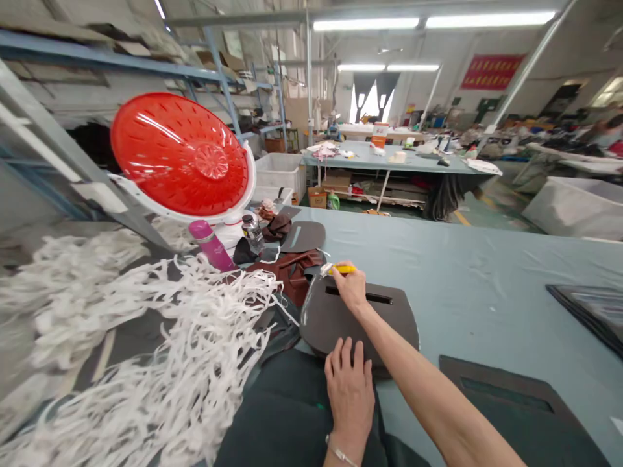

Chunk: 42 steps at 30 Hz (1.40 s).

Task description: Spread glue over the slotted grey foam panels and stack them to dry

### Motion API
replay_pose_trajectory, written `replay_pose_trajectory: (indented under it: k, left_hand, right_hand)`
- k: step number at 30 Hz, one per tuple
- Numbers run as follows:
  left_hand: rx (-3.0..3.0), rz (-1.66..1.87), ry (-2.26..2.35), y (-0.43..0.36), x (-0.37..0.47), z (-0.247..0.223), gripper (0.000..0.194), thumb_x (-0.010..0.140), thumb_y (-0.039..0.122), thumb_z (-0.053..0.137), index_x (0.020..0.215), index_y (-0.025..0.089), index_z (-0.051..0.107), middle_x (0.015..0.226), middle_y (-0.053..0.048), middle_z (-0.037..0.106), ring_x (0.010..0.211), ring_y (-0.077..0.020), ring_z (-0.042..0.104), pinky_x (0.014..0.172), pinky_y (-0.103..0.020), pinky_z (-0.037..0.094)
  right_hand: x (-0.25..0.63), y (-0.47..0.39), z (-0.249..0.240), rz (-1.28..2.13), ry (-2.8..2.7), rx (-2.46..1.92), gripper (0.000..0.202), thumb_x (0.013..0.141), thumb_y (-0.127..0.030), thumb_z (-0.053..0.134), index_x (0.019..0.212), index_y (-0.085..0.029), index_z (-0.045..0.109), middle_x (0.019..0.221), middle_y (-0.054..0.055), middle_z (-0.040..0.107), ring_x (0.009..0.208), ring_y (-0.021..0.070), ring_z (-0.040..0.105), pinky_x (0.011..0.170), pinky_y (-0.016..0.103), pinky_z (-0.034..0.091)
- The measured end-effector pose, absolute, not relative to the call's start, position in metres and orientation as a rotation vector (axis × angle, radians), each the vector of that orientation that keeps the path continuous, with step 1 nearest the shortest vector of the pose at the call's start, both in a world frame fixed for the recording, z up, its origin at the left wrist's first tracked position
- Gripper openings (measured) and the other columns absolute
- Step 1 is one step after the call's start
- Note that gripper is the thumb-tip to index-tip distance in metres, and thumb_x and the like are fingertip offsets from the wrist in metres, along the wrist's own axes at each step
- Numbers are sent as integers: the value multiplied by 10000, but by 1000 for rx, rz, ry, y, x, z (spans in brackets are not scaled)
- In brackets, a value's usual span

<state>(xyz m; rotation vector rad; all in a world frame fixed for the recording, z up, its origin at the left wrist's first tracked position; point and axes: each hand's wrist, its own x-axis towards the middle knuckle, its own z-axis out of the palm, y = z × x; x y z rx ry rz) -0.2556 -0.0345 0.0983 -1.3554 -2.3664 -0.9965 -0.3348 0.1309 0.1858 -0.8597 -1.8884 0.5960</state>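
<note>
Nearest: left hand lies flat, fingers spread narrow, pressing the near edge of a dark grey leather panel. It grips nothing. A thin bracelet sits at the wrist, near the frame's bottom edge.

The panel rests on the blue-grey table, just ahead of the body. It has rounded corners, a matt surface, and one narrow slot cut near its far edge. Its left edge carries a pale sheen. More dark pieces seem stacked beneath it; count unclear.

Right hand reaches across the panel to its far left corner, closed around a yellow tool. The tool's tip is hidden; its type is hard to make out.

Left: a heap of white strip offcuts, blurred toward the frame edge. Right: another dark slotted panel, cut off below.

Further: brown leather scraps, a pink flask and a small clear bottle, contents unreadable. A red perforated basin stands tilted on edge in a white bowl. Its inside faces away.

Far: white bins, contents hidden, and a second table with small clutter.
</note>
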Motion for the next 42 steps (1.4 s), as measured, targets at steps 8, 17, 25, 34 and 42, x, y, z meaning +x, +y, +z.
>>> replay_pose_trajectory:
  k: [8, 17, 25, 34, 42]
  left_hand:
    - [-1420, -915, -2372, -37, -257, 107, 338, 907, 300, 436, 1217, 258, 567, 1278, -64, 555, 1254, -249, 423, 1014, -457, 348]
    - [-1468, -920, -2355, -33, -253, 103, 355, 888, 315, 453, 1212, 221, 566, 1272, -106, 548, 1234, -305, 425, 993, -505, 330]
    - [-1680, -1513, -2427, -46, -309, 138, 374, 935, 346, 306, 1154, 224, 584, 1191, -76, 606, 1118, -204, 536, 988, -408, 391]
    - [-1785, -1374, -2543, -44, -392, 128, 385, 913, 276, 291, 1159, 155, 562, 1149, -99, 614, 1099, -196, 534, 1011, -400, 381]
    - [-1635, -704, -2412, -43, -342, 126, 380, 903, 360, 399, 1252, 304, 537, 1163, -112, 510, 1109, -269, 455, 913, -444, 410]
  right_hand:
    - [-180, 176, 174, 325, -1654, -1399, 304, 756, -404, 490, 770, -167, 679, 678, 66, 686, 637, 197, 635, 662, 284, 446]
    - [-104, 107, 160, 281, -1646, -1444, 280, 781, -418, 509, 714, -177, 635, 565, 22, 636, 512, 149, 584, 552, 235, 413]
    - [-151, -9, 163, 479, -1709, -1107, 135, 819, -303, 570, 761, -187, 608, 661, 3, 629, 554, 124, 564, 570, 230, 442]
    - [-176, -14, 130, 716, -1885, -839, 106, 821, -259, 587, 867, -190, 654, 808, 27, 683, 679, 137, 630, 663, 234, 498]
    - [-149, 30, 164, 337, -1538, -1184, 169, 798, -352, 602, 826, -194, 654, 751, 39, 671, 616, 159, 605, 621, 279, 491]
